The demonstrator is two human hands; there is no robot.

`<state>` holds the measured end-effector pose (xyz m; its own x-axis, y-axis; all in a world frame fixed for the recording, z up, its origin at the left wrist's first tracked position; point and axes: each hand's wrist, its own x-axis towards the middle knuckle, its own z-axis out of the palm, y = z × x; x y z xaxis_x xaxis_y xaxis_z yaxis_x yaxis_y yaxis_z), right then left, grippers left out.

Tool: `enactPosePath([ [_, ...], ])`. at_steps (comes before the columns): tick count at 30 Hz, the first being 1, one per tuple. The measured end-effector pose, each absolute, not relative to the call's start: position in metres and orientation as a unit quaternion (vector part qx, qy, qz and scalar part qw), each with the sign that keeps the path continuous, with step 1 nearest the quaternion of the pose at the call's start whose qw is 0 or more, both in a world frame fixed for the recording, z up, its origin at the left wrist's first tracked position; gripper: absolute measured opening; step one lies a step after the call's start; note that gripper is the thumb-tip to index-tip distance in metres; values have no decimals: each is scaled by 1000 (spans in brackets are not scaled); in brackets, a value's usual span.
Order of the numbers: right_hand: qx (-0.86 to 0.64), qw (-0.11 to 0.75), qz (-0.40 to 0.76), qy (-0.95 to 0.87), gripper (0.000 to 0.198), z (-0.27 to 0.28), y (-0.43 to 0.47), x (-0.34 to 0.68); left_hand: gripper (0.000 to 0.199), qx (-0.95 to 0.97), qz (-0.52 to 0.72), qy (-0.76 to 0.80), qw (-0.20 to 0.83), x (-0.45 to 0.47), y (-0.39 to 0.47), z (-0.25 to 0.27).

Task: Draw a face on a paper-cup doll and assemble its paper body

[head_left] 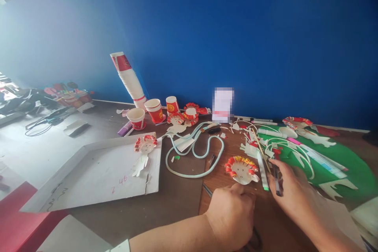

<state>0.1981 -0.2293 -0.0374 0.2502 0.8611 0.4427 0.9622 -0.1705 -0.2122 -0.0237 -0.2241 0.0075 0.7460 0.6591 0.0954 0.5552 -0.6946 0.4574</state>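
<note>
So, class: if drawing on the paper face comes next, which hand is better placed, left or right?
Probably the right hand: it is at the dark pen. The left hand, curled by the paper face's lower edge, seems better placed for steadying.

Worktop [180, 208]: dark brown; clock centred on the view
White box lid [85, 177]: eight o'clock
Leaning cup stack [131, 82]: between nine and ten
Red paper cups [154, 115]: nine, in a row
Pale blue cord [189, 176]: six, looped
Curled paper-cup piece [242, 172]: four
Green sheet [358, 165]: between three and four

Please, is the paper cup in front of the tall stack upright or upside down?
Upright: the paper cup has its open mouth on top.
</note>
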Motion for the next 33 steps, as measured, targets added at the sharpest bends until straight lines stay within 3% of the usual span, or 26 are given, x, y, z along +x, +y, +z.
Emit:
enactPosePath([
  [7,-788,155,-90,-590,38,-19,-236,188,17,911,125,336,203,-24,-224,6],
  [19,-797,159,-64,-579,41,-25,-232,192,20,907,130,340,210,-22,-223,5],
  [24,-786,245,-61,-565,44,-21,-226,191,21,908,137,336,208,-22,-223,3],
  [31,-725,448,-58,-520,38,19,-235,173,20,906,144,340,206,-21,-223,4],
  [33,-721,478,4,-502,35,35,-239,165,19,902,148,349,206,-21,-223,4],
])
